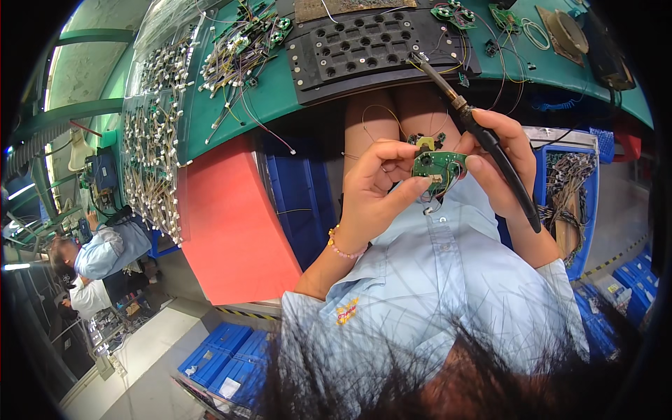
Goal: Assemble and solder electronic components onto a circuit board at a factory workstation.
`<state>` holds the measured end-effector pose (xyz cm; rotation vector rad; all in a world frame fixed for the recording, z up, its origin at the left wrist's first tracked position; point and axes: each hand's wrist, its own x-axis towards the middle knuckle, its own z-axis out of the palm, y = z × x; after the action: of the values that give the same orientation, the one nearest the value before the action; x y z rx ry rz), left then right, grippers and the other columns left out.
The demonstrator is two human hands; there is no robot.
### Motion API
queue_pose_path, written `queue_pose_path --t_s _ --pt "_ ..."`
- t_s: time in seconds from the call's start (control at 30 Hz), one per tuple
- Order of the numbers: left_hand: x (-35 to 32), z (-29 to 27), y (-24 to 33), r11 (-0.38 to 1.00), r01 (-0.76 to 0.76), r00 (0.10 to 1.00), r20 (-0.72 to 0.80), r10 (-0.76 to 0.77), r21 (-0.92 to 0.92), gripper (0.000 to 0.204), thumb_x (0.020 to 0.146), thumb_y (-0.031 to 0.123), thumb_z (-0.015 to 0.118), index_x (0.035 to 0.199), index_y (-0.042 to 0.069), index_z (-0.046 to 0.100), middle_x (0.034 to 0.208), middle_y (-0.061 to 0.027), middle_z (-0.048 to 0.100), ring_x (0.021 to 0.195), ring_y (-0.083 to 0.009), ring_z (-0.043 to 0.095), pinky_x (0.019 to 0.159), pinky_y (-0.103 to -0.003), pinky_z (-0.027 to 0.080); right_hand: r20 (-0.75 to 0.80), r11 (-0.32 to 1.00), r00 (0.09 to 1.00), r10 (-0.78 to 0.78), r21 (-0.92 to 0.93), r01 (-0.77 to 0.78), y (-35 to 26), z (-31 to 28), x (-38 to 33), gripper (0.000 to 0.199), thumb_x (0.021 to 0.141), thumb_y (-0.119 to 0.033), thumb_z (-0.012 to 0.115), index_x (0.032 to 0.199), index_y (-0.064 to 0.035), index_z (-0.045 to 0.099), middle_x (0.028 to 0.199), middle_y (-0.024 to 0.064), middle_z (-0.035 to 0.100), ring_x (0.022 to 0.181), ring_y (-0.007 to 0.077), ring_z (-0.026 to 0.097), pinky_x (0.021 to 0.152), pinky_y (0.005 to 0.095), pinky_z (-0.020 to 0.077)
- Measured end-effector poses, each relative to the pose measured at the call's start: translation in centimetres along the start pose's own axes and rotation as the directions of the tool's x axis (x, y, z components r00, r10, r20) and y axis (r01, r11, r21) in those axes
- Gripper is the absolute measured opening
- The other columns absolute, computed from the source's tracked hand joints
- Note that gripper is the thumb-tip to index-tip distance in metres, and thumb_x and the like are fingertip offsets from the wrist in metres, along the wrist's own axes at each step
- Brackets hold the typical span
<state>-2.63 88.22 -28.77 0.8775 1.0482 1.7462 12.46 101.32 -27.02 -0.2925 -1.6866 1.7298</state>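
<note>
A small green circuit board (439,166) with thin wires is up in front of my body, above my lap. My left hand (378,183) pinches it between thumb and fingers at its left side. In my right hand (505,159) is a soldering iron (490,140) with a black handle, its metal tip pointing up and away toward the bench. The right thumb and a fingertip are close by the board's right edge; I cannot tell whether they touch it. A second part with a yellowish piece (425,142) shows just behind the board, partly hidden by my fingers.
On the green bench (269,105) lies a black fixture (329,52) with round recesses. Wired boards (245,42) are heaped left of it, and a round holder (565,35) sits right. A red panel (234,231), wire-filled blue bin (584,210) and another person (112,248) flank me.
</note>
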Motion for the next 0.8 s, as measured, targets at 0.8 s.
queue_pose_path --t_s 0.8 --pt "0.6 0.2 -0.3 0.997 0.029 0.998 -0.062 -0.034 -0.072 0.033 0.083 -0.009 0.058 0.114 -0.003 0.048 0.112 -0.0122 0.056 0.102 -0.0189 0.058 0.088 -0.032 0.050 -0.125 0.989 0.987 -0.099 -0.122 0.083 -0.3 -2.8 -0.3 0.049 0.088 -0.012 0.061 0.130 0.0025 0.041 0.092 0.0103 0.061 0.081 0.0130 0.060 0.071 0.0246 0.0505"
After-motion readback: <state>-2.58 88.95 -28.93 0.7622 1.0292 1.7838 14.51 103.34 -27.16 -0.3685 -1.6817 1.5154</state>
